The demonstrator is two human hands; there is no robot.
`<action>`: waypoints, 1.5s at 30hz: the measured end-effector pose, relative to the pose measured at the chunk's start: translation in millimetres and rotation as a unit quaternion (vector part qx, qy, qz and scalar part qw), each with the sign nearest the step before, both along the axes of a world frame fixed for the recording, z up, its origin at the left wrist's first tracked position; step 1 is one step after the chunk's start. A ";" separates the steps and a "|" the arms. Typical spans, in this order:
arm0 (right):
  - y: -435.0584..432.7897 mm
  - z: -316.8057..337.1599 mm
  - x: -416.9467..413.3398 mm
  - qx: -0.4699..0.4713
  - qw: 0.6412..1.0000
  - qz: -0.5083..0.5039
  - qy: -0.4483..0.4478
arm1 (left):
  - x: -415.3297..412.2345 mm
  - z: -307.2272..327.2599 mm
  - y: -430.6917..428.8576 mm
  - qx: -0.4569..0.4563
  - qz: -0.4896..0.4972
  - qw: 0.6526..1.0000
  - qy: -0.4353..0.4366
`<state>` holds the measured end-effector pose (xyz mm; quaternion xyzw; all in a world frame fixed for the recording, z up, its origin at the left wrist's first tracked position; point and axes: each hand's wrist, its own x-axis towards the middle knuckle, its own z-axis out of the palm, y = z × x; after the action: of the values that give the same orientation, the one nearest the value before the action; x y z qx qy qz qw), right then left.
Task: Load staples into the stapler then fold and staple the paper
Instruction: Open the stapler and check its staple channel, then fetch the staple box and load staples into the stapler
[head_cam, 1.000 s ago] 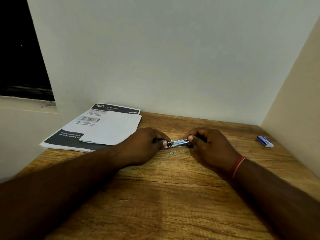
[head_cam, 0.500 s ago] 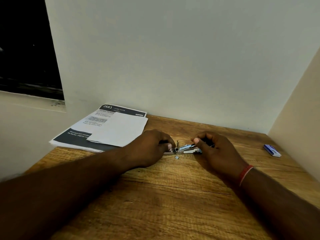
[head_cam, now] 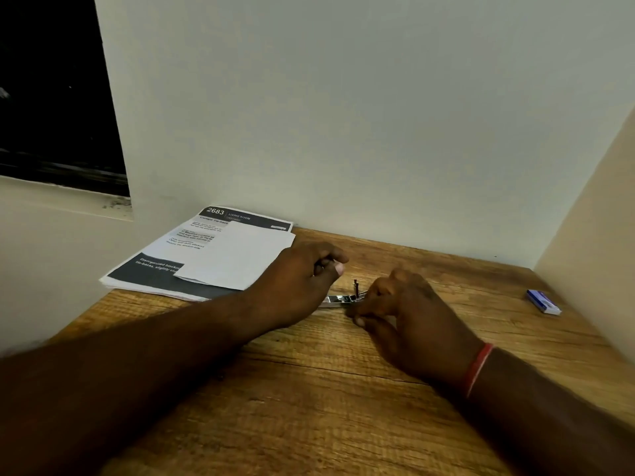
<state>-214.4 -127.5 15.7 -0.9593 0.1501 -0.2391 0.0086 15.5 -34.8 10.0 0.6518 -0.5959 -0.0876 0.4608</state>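
The opened stapler (head_cam: 338, 299) lies on the wooden table (head_cam: 309, 389) between my hands, a bare metal strip with a small upright piece at its right. My right hand (head_cam: 398, 310) curls over the stapler's right part and grips it, hiding that end. My left hand (head_cam: 302, 280) is just left of the stapler and a little above it, with fingers curled and thumb against the index finger. The strip's left end runs behind that hand, and I cannot see whether the hand holds anything. A white sheet of paper (head_cam: 237, 259) lies on a printed stack (head_cam: 161, 269) at the back left.
A small blue staple box (head_cam: 543, 302) lies at the right, near the side wall (head_cam: 591, 235). The back wall (head_cam: 343, 132) stands right behind the table. The paper stack overhangs the table's left edge. Bare wood stretches in front of my hands.
My left thumb has lifted off the stapler's left end. My right hand has slid left over the stapler and now covers its blue top. The view has tilted slightly.
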 end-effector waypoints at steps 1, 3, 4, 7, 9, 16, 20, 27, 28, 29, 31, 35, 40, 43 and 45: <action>0.0 0.0 0.9 0.002 1.000 -0.002 0.001 | -0.1 0.7 0.7 -0.002 0.002 1.000 0.001; -1.8 1.2 -0.3 0.019 1.000 -0.003 0.004 | -0.1 1.3 1.1 -0.004 0.001 1.000 0.003; -2.3 2.2 -1.5 0.032 0.999 0.000 0.004 | -0.1 1.1 1.3 -0.004 0.000 1.000 0.003; -1.0 4.9 -5.2 0.066 0.998 0.019 0.008 | 1.0 0.4 1.4 -0.009 0.000 1.000 0.004; -1.8 8.0 -7.2 0.078 0.997 0.022 -0.001 | 2.0 0.6 1.2 -0.013 0.002 1.000 0.004; -6.6 4.8 -5.6 0.053 0.998 -0.036 0.002 | 3.9 -0.2 -1.3 -0.019 0.009 1.000 0.000; -6.2 5.5 -7.7 0.066 0.998 -0.024 0.002 | 4.0 -1.7 -1.0 -0.018 0.005 1.000 0.006; -9.8 20.2 -18.3 0.133 0.990 0.044 0.021 | 4.3 -1.5 -1.1 -0.021 0.004 1.000 0.002; -14.0 24.1 -20.4 0.139 0.990 0.034 0.014 | 4.5 -1.5 -1.3 -0.022 0.004 1.000 0.003; -20.8 28.1 -23.1 0.139 0.990 0.013 -0.011 | 4.5 -1.3 -1.6 -0.024 0.004 1.000 0.004; -44.1 34.4 -33.5 0.131 0.983 -0.077 -0.099 | 4.9 -1.1 -2.1 -0.032 0.003 0.999 0.008; -117.0 36.6 -88.9 0.098 0.894 -0.420 -0.124 | 3.6 -0.2 -1.5 -0.051 0.002 0.999 0.018; -169.0 13.5 -151.6 0.179 0.735 -0.653 0.038 | -0.5 2.5 1.5 -0.066 0.004 0.998 0.022; -177.5 6.8 -153.6 0.200 0.767 -0.610 -0.001 | -2.3 6.5 5.8 -0.078 0.007 0.997 0.024; -174.2 5.9 -145.8 0.184 0.815 -0.549 -0.041 | -2.9 8.8 7.9 -0.086 0.007 0.996 0.035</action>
<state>-360.1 -301.7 21.6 -0.6876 0.6922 -0.2111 0.0584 12.6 -26.9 18.8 0.6103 -0.5806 -0.0554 0.5361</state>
